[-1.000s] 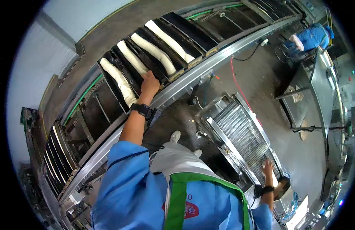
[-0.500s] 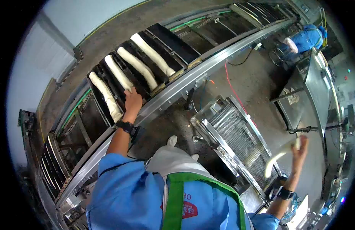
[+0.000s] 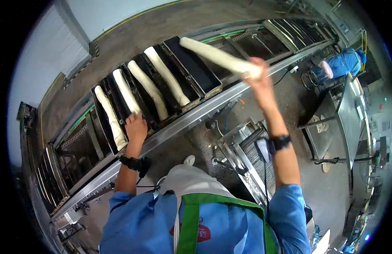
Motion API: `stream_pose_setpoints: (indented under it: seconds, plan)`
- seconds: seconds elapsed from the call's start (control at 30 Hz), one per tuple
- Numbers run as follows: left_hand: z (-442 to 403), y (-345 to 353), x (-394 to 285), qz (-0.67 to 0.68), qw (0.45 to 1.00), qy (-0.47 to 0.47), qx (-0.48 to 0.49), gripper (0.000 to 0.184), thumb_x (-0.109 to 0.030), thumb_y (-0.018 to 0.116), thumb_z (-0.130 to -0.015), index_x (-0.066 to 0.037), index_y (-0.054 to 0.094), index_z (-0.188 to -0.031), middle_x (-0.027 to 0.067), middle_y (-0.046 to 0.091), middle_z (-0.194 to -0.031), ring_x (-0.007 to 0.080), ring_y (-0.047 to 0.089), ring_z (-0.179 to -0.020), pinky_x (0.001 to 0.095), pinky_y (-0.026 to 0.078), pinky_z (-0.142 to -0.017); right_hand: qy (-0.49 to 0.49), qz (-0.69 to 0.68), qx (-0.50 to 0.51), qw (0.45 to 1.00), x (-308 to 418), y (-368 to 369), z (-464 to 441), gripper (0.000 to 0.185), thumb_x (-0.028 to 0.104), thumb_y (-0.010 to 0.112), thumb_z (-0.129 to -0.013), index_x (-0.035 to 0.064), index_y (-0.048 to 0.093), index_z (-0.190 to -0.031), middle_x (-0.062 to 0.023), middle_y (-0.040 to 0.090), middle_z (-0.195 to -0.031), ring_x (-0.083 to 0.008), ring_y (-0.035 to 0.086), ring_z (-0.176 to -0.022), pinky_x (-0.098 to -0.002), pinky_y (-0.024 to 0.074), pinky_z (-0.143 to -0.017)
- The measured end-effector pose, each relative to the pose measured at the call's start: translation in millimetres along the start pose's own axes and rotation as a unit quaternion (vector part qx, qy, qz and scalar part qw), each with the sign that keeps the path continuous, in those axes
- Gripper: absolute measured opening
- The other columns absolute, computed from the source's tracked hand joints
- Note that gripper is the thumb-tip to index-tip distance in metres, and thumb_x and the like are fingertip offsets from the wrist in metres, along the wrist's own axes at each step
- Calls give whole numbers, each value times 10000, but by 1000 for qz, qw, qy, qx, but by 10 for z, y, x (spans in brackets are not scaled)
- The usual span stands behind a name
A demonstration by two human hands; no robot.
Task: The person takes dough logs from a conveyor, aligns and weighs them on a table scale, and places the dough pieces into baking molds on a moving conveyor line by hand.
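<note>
My right hand is raised over the near rail, closed around one end of a long pale dough roll. That roll slants up and leftward above a dark, unfilled baking pan. My left hand has its curled fingers on the near end of a second dough roll, which lies in a pan. To its left lies a bumpy dough roll, and to its right are two more, a curved roll and a straighter roll, each in its own pan slot.
The pans sit on a conveyor with a metal rail. A mesh belt in a steel frame stands at my right. Farther off are a metal table and a person in blue. More filled pans lie at far left.
My right hand has swung from the lower right up to the conveyor, carrying the dough roll with it. My left hand stays at the end of the same roll in the pan.
</note>
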State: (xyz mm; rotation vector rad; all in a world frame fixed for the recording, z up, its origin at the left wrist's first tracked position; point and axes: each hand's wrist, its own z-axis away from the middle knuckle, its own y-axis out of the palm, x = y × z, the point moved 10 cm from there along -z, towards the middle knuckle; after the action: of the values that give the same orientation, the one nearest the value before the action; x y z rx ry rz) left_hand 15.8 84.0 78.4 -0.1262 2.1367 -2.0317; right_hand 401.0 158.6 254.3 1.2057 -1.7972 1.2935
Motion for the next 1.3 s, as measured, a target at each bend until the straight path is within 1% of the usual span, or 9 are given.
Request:
stream_pose_setpoints:
  seconds: [0.13, 0.33, 0.47, 0.53, 0.87, 1.0, 1.07, 1.13, 1.3]
  plan:
    - [-29, -772, -338, -7, 983, 54, -174, 352, -154, 529, -721, -129, 488, -1070, 112, 454, -1066, 274, 383, -1019, 414, 281, -837, 28, 80, 231, 969, -721, 869, 343, 559, 220, 551, -776, 172, 273, -1259, -181, 200, -1299, -304, 247, -1185, -353, 330, -887]
    - [-826, -571, -1039, -59, 984, 149, -73, 262, -217, 483, -764, -167, 556, -1011, 68, 565, -919, 267, 407, -998, 452, 236, -837, -2, 151, 265, 952, -770, 639, 763, 397, 192, 538, -784, 156, 425, -1163, -124, 251, -1293, -267, 258, -1180, -319, 389, -827]
    - [-1252, -167, -896, -132, 986, 105, -6, 222, -217, 477, -726, -125, 613, -874, 90, 578, -843, 278, 420, -933, 457, 231, -803, 162, 64, 313, 933, -1020, 375, 1214, 313, 142, 522, -795, 81, 470, -1098, -108, 423, -1151, -195, 414, -1053, -281, 391, -809]
    - [-1238, -147, -737, -112, 992, 63, 1, 206, -194, 494, -688, -83, 646, -771, 101, 588, -827, 296, 438, -888, 451, 254, -780, 115, 42, 306, 944, -1229, 215, 1494, 279, 105, 515, -798, 44, 484, -1069, -78, 473, -1084, -152, 462, -983, -272, 398, -794]
    - [-936, -31, -6, -42, 987, -35, 151, 304, -272, 503, -721, -105, 574, -964, 98, 543, -1018, 290, 414, -1009, 420, 301, -818, 335, -76, 229, 911, -2009, -579, 2548, 272, 42, 531, -776, 18, 505, -1046, -52, 555, -982, -111, 510, -880, -228, 397, -757]
    - [-738, -552, -382, -40, 992, 45, -107, 236, -180, 559, -702, -151, 556, -936, 49, 469, -937, 257, 410, -939, 411, 333, -746, 283, 69, 268, 918, -1780, -530, 2378, 308, 72, 502, -798, 13, 458, -1097, -52, 528, -1037, -123, 485, -934, -234, 392, -771]
    - [-699, -426, -768, 16, 977, 199, -74, 228, -166, 559, -694, -161, 563, -922, 41, 465, -958, 254, 404, -947, 412, 329, -745, 329, 41, 265, 905, -1799, -422, 2354, 298, 89, 520, -794, 9, 471, -1078, -61, 532, -1031, -127, 491, -922, -246, 392, -782]
    - [-447, -217, -1078, -69, 946, 276, 152, 273, -189, 551, -705, -178, 551, -978, 56, 451, -1032, 264, 377, -999, 432, 279, -818, 289, -18, 253, 923, -1642, -283, 2216, 288, 105, 538, -786, 1, 492, -1050, -55, 560, -933, -112, 513, -839, -233, 400, -723]
    - [-254, -76, -722, -1, 942, 243, 230, 517, -292, 605, -664, -155, 449, -1137, 100, 351, -1227, 319, 281, -1134, 456, 199, -899, 300, -39, 231, 925, -1659, -221, 2274, 320, 134, 559, -775, 1, 491, -1058, -73, 559, -951, -131, 519, -843, -247, 408, -732]
